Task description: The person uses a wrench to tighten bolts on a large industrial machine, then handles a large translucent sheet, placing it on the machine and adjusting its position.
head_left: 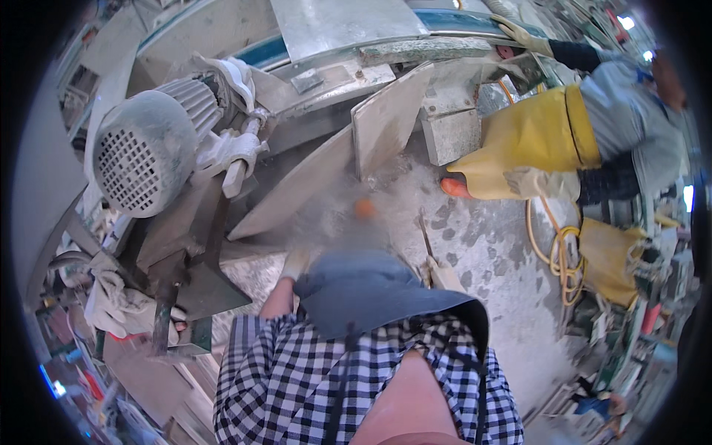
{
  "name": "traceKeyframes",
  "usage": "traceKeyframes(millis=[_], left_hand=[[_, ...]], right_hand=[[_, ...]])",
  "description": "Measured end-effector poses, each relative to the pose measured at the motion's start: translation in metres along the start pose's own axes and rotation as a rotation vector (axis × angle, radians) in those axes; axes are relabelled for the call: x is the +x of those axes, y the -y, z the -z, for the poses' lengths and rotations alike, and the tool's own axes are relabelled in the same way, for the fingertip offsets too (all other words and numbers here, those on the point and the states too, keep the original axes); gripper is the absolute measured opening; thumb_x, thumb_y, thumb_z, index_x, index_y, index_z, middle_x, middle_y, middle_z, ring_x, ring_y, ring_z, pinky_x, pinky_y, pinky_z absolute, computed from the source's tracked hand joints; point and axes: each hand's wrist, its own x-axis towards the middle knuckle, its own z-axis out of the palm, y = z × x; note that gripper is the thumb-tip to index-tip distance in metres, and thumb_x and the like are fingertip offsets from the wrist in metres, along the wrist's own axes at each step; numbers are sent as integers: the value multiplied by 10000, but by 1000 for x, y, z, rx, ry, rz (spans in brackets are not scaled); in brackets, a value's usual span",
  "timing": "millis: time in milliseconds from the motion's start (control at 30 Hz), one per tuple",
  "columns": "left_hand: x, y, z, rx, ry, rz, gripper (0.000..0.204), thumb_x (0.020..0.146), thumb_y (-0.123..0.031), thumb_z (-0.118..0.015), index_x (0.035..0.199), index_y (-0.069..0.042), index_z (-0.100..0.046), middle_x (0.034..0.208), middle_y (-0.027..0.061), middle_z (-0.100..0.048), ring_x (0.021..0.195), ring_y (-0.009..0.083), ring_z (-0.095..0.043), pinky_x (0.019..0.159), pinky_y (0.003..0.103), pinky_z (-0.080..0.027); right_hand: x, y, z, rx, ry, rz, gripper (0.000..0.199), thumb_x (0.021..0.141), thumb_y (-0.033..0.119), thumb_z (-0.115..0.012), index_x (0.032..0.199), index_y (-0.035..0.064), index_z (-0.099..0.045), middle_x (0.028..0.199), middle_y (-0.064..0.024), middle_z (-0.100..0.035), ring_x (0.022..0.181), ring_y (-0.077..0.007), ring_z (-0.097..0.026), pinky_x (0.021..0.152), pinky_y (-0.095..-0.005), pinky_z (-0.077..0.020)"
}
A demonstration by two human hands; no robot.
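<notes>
Rod (425, 231) lies ahead of the person's body, right of the apron (378, 293), its near end meeting the gloved right hand (445, 276) and its far end pointing away over the wet, grey floor (504, 252). The right grip is too small and partly covered to tell whether its fingers close round the rod. The left hand (295, 264), also gloved, is at the apron's left edge; its fingers are hidden, so I cannot tell how wide that grip is or whether it holds anything. A checked shirt (297, 371) shows below. Ahead, two panels (391, 122) lean at a slant, one overlapping the other, with a blurred orange patch (364, 208) near them. A dusty motor (144, 152) is at the left, with white gloves (111, 305) lower down. On the right, a co-worker in a yellow apron (523, 141) rests one gloved hand (519, 33) on the machine edge; a yellow hose (565, 256) lies coiled nearby.
</notes>
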Motion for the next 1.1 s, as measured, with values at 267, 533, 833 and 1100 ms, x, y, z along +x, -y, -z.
traceKeyframes(millis=[267, 533, 833, 1100], left_hand=[[97, -200, 80, -567, -74, 95, 354, 1079, -269, -486, 1278, -21, -640, 1211, 130, -700, 1168, 176, -626, 997, 303, -463], [132, -285, 115, -738, -257, 129, 342, 1081, -179, -474, 1339, 21, -577, 1282, 149, -680, 1217, 181, -618, 1036, 285, -447], [115, -295, 49, -907, -520, 489, 395, 1100, -243, -460, 1346, 49, -560, 1271, 192, -674, 1224, 244, -636, 1087, 333, -474], [111, -315, 19, -952, -488, 633, 384, 1075, -198, -503, 1355, 58, -560, 1251, 182, -681, 1208, 214, -642, 1061, 289, -480]], right_hand=[[45, 166, 67, -113, 66, 175, 293, 1054, 340, -528, 1013, 78, -655, 613, 12, -546, 474, -77, -460, 459, -261, -352], [134, 287, 89, -217, 337, 313, 330, 1055, 369, -541, 994, 67, -662, 619, 25, -538, 550, -54, -472, 519, -234, -351], [212, 426, 109, -514, 636, 423, 354, 1059, 348, -534, 942, 30, -639, 619, -9, -542, 562, -98, -521, 553, -268, -414], [229, 441, 82, -439, 870, 296, 434, 1082, 413, -449, 940, 47, -636, 533, 12, -475, 461, -90, -469, 487, -240, -372]])
